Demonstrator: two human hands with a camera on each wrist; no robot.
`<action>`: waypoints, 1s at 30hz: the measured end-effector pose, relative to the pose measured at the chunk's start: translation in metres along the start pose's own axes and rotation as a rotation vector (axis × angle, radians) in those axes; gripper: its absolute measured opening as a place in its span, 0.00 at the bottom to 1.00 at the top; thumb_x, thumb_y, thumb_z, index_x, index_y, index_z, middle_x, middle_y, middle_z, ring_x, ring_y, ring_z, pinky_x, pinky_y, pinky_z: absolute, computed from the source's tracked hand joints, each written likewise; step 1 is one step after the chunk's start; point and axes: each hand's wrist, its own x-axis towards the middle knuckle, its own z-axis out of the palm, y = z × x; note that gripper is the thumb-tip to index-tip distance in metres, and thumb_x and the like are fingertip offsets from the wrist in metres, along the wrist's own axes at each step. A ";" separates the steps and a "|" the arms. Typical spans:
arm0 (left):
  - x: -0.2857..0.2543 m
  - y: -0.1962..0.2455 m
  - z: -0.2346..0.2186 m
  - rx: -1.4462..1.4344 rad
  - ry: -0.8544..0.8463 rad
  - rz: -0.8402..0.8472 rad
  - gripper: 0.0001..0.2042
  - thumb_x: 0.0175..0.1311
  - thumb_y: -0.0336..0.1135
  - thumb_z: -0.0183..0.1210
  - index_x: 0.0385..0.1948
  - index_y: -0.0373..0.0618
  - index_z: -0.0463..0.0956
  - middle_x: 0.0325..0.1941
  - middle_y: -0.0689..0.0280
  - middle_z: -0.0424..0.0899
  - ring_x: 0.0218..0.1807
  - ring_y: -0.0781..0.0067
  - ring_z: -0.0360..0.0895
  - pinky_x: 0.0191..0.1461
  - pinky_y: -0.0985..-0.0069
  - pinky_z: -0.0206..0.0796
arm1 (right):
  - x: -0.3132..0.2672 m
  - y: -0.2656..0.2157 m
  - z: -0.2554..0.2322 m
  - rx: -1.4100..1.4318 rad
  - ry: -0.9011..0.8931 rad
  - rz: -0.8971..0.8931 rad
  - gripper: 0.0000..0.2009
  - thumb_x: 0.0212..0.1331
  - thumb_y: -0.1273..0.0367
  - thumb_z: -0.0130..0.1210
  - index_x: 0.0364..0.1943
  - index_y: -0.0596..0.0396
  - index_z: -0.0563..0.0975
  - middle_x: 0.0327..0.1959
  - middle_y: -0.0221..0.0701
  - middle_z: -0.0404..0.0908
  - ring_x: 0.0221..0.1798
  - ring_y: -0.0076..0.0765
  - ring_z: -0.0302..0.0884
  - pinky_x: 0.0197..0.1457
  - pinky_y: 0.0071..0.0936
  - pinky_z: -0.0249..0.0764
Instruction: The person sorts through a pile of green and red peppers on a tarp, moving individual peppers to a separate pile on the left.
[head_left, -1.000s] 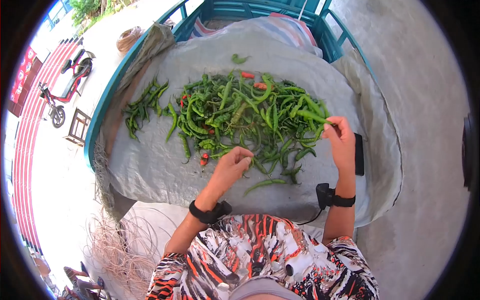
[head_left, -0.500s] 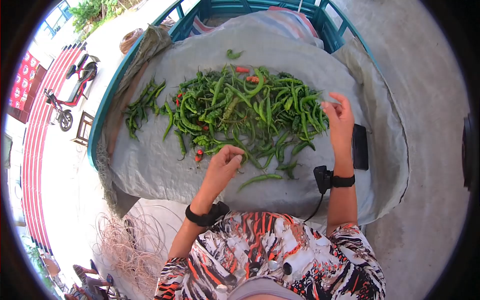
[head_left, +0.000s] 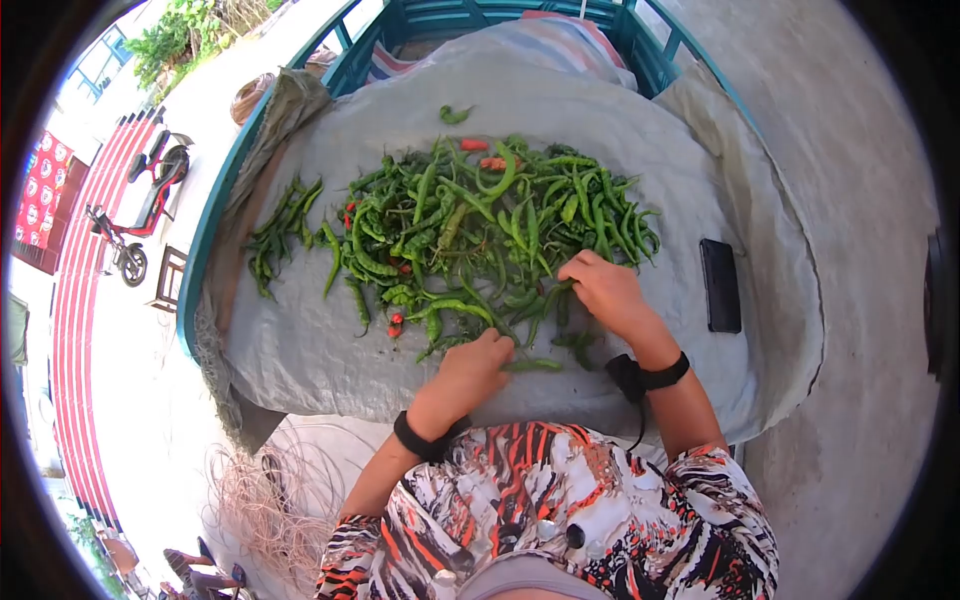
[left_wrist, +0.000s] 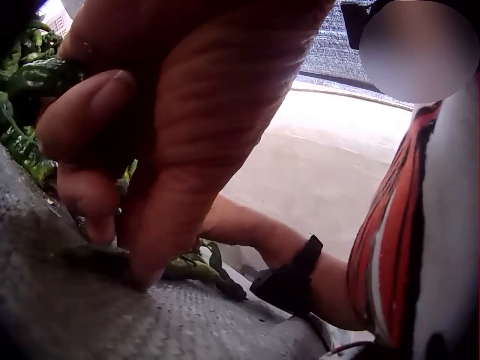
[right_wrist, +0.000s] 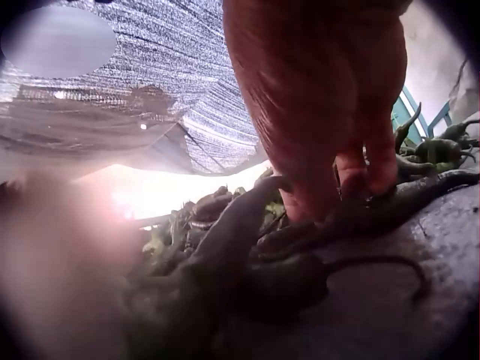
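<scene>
A heap of green chili peppers (head_left: 450,215) lies on a grey woven sheet (head_left: 320,350). At its near edge my left hand (head_left: 475,372) pinches a green chili pepper (left_wrist: 187,268) lying on the sheet, with the thumb on the near side and fingers behind. My right hand (head_left: 610,292) reaches down at the heap's lower right edge. Its fingertips pinch a dark green chili pepper (right_wrist: 367,219) among others, partly hidden by the hand. A few red peppers (head_left: 473,145) show in the heap.
A smaller group of green peppers (head_left: 280,235) lies left of the heap, and a lone pepper (head_left: 455,115) beyond it. A black phone (head_left: 720,285) lies on the right. The cart's teal rail (head_left: 225,190) borders the sheet. A striped cloth (head_left: 540,50) is behind.
The pepper in my right hand a second ago has been let go on the heap's right side. That hand has moved left and nearer. My left hand has come down to the pepper in front.
</scene>
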 end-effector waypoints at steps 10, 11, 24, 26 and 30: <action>-0.005 -0.012 -0.020 -0.278 0.087 0.010 0.10 0.52 0.26 0.61 0.36 0.41 0.74 0.35 0.59 0.79 0.39 0.58 0.79 0.42 0.65 0.70 | 0.022 0.012 -0.043 0.387 0.585 0.225 0.18 0.57 0.78 0.61 0.52 0.53 0.76 0.44 0.34 0.80 0.38 0.36 0.81 0.42 0.31 0.76; -0.007 -0.012 -0.026 -0.302 0.095 0.002 0.10 0.52 0.26 0.62 0.35 0.41 0.74 0.34 0.60 0.78 0.37 0.61 0.78 0.41 0.67 0.69 | 0.026 0.012 -0.039 0.247 0.674 0.230 0.21 0.59 0.73 0.61 0.57 0.51 0.72 0.47 0.37 0.79 0.39 0.41 0.82 0.43 0.36 0.77; -0.009 0.008 -0.089 -0.403 0.468 -0.171 0.09 0.55 0.25 0.60 0.35 0.38 0.70 0.24 0.69 0.71 0.24 0.82 0.65 0.29 0.79 0.59 | 0.058 -0.036 0.026 0.022 0.187 0.138 0.29 0.58 0.66 0.60 0.64 0.49 0.64 0.46 0.42 0.82 0.43 0.52 0.82 0.40 0.45 0.76; 0.001 0.009 -0.094 -0.402 0.500 -0.134 0.09 0.56 0.26 0.60 0.36 0.38 0.69 0.25 0.69 0.72 0.24 0.82 0.65 0.29 0.79 0.60 | 0.051 -0.042 0.013 0.132 0.189 0.191 0.27 0.58 0.68 0.59 0.63 0.50 0.66 0.45 0.43 0.83 0.43 0.52 0.82 0.42 0.43 0.77; 0.034 0.002 -0.099 -0.562 0.534 -0.128 0.13 0.57 0.27 0.62 0.41 0.37 0.70 0.32 0.64 0.74 0.26 0.79 0.68 0.30 0.76 0.63 | 0.038 -0.036 -0.008 0.445 0.260 0.207 0.23 0.58 0.69 0.59 0.59 0.53 0.71 0.44 0.43 0.83 0.43 0.50 0.82 0.46 0.39 0.76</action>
